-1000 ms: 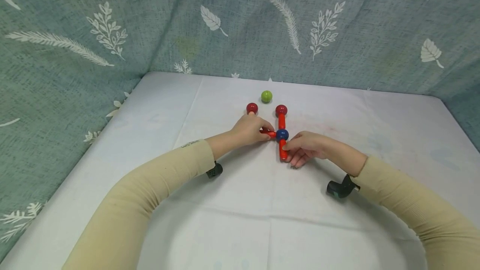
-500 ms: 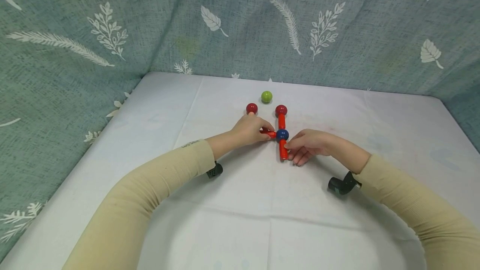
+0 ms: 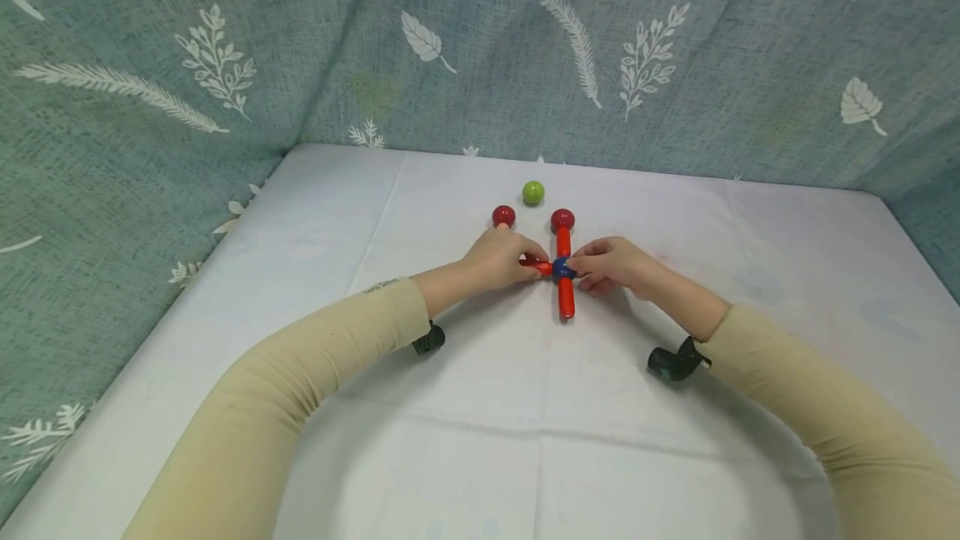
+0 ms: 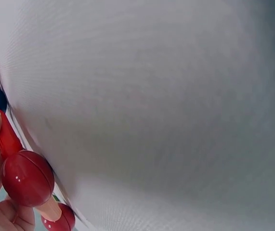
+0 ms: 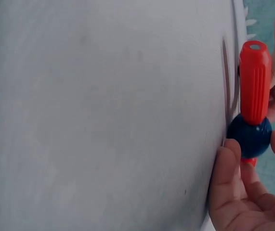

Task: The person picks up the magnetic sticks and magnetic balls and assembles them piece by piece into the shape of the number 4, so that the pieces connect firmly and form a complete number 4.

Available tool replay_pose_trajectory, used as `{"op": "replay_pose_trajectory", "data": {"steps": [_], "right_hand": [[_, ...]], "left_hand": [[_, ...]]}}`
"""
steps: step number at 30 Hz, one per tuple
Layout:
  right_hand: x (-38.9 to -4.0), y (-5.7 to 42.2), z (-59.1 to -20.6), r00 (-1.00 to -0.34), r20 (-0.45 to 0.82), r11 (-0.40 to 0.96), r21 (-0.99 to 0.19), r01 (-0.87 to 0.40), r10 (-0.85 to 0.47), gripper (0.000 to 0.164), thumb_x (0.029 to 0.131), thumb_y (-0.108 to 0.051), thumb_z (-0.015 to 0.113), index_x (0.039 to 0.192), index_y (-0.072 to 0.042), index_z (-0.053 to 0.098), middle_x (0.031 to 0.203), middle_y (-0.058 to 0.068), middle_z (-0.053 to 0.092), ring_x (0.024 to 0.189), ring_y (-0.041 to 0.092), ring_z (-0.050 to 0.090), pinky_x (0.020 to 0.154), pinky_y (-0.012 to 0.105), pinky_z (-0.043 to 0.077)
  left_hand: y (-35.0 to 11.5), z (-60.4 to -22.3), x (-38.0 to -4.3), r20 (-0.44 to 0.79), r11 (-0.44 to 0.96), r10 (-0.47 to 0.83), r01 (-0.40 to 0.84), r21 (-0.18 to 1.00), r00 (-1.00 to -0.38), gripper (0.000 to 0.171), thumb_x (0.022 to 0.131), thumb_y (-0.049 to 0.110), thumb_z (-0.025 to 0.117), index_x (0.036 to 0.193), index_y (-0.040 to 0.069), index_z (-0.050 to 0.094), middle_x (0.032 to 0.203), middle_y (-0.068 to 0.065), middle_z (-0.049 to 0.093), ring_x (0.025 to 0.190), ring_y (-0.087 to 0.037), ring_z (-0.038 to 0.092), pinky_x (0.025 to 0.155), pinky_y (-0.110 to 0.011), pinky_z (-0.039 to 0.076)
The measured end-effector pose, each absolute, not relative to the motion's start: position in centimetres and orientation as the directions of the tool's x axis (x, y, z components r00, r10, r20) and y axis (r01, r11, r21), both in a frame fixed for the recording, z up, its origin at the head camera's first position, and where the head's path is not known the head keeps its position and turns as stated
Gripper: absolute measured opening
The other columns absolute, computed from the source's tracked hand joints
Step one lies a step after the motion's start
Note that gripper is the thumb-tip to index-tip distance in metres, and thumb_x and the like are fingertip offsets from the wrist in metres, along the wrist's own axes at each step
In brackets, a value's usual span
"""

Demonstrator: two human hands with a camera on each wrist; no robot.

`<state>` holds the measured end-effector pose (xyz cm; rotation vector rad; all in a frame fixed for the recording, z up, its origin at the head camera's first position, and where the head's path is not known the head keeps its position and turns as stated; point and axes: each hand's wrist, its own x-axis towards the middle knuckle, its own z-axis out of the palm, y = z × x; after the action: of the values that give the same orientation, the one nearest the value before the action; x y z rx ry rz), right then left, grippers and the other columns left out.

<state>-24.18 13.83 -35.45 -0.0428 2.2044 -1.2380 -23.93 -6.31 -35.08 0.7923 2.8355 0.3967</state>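
At the middle of the table a blue ball (image 3: 562, 270) joins several red rods, among them a front rod (image 3: 566, 298) and a back rod (image 3: 563, 242) ending in a red ball (image 3: 562, 220). My left hand (image 3: 497, 259) pinches the left-hand rod (image 4: 7, 137). In the left wrist view that rod meets a dark red ball (image 4: 27, 178), and a pale peg (image 4: 49, 210) leads on to another red ball (image 4: 62, 219). My right hand (image 3: 618, 263) holds the blue ball between thumb and fingers. The right wrist view shows the front rod's free end with a hole.
A green ball (image 3: 533, 192) lies behind the joined pieces, near the back of the white-covered table (image 3: 465, 457). Leaf-patterned cloth (image 3: 480, 48) hangs behind and to the left. Black wrist cameras (image 3: 677, 359) hang below both sleeves.
My right hand has moved away from the table's near side, from the front red rod up to the blue ball. My left hand and the joined pieces have barely moved.
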Motion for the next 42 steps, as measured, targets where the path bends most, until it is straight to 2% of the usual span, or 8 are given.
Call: {"op": "replay_pose_trajectory", "data": {"steps": [10, 13, 18, 22, 27, 32, 37, 42], "right_hand": [[-23.7, 13.4, -34.5, -0.811, -0.519, 0.601, -0.749, 0.28, -0.269, 0.048, 0.091, -0.027, 0.056, 0.124, 0.006, 0.047, 0.101, 0.015, 0.06, 0.076, 0.016, 0.061, 0.077, 0.027, 0.052], [-24.3, 13.6, -35.5, -0.811, -0.52, 0.601, -0.748, 0.281, -0.268, 0.05, 0.089, -0.03, 0.058, 0.124, 0.004, 0.048, 0.1, 0.014, 0.06, 0.074, 0.013, 0.061, 0.074, 0.024, 0.052], [-24.5, 13.6, -35.7, -0.809, -0.528, 0.591, -0.749, 0.3, -0.259, 0.049, 0.089, -0.03, 0.059, 0.123, 0.004, 0.049, 0.096, 0.011, 0.061, 0.073, 0.013, 0.06, 0.072, 0.024, 0.052], [-24.6, 13.5, -35.7, -0.809, -0.531, 0.585, -0.75, 0.309, -0.253, 0.049, 0.088, -0.03, 0.059, 0.123, 0.002, 0.049, 0.097, 0.011, 0.06, 0.073, 0.014, 0.06, 0.071, 0.023, 0.052], [-24.7, 13.4, -35.8, -0.808, -0.533, 0.586, -0.748, 0.312, -0.25, 0.048, 0.088, -0.03, 0.059, 0.123, 0.002, 0.049, 0.1, 0.013, 0.059, 0.074, 0.015, 0.06, 0.07, 0.022, 0.052], [-24.9, 13.6, -35.8, -0.805, -0.536, 0.58, -0.751, 0.316, -0.254, 0.048, 0.088, -0.029, 0.06, 0.123, 0.003, 0.048, 0.095, 0.011, 0.06, 0.072, 0.014, 0.06, 0.07, 0.022, 0.051], [-24.8, 13.7, -35.7, -0.803, -0.534, 0.574, -0.757, 0.314, -0.265, 0.048, 0.088, -0.027, 0.06, 0.123, 0.004, 0.048, 0.093, 0.01, 0.06, 0.07, 0.014, 0.059, 0.07, 0.022, 0.051], [-24.9, 13.7, -35.8, -0.805, -0.529, 0.579, -0.757, 0.303, -0.27, 0.047, 0.088, -0.027, 0.059, 0.122, 0.004, 0.048, 0.096, 0.011, 0.06, 0.07, 0.013, 0.06, 0.07, 0.023, 0.052]], "left_hand": [[-6.1, -34.6, -25.1, -0.105, 0.821, 0.523, 0.467, 0.328, -0.846, 0.033, 0.082, 0.031, 0.068, 0.114, 0.021, 0.066, 0.103, 0.004, 0.067, 0.09, -0.012, 0.057, 0.077, -0.025, 0.043], [-6.0, -33.8, -26.4, -0.114, 0.84, 0.468, 0.401, 0.366, -0.876, 0.036, 0.083, 0.031, 0.066, 0.118, 0.021, 0.063, 0.105, 0.002, 0.066, 0.093, -0.015, 0.056, 0.079, -0.028, 0.043], [-6.1, -32.8, -28.8, -0.034, 0.852, 0.342, 0.294, 0.432, -0.939, 0.036, 0.087, 0.028, 0.062, 0.122, 0.018, 0.06, 0.106, -0.002, 0.064, 0.092, -0.017, 0.057, 0.082, -0.031, 0.043], [-6.1, -32.6, -30.2, -0.01, 0.867, 0.239, 0.209, 0.452, -0.971, 0.039, 0.087, 0.028, 0.062, 0.125, 0.022, 0.056, 0.113, -0.002, 0.061, 0.096, -0.018, 0.055, 0.085, -0.033, 0.041], [-5.7, -33.0, -31.7, -0.05, 0.896, 0.194, 0.156, 0.415, -0.98, 0.044, 0.087, 0.031, 0.062, 0.13, 0.025, 0.052, 0.125, -0.002, 0.056, 0.11, -0.02, 0.051, 0.094, -0.036, 0.036], [-4.9, -33.5, -32.9, -0.097, 0.919, 0.176, 0.128, 0.373, -0.98, 0.049, 0.087, 0.033, 0.061, 0.134, 0.027, 0.048, 0.133, -0.002, 0.051, 0.117, -0.023, 0.048, 0.096, -0.039, 0.036], [-4.3, -34.0, -33.4, -0.16, 0.932, 0.173, 0.109, 0.345, -0.972, 0.051, 0.088, 0.033, 0.06, 0.136, 0.027, 0.045, 0.136, -0.003, 0.048, 0.116, -0.024, 0.047, 0.095, -0.038, 0.036], [-4.0, -34.2, -33.4, -0.169, 0.944, 0.185, 0.127, 0.305, -0.968, 0.04, 0.088, 0.03, 0.06, 0.127, 0.023, 0.054, 0.126, -0.003, 0.055, 0.109, -0.023, 0.05, 0.094, -0.038, 0.036]]}}
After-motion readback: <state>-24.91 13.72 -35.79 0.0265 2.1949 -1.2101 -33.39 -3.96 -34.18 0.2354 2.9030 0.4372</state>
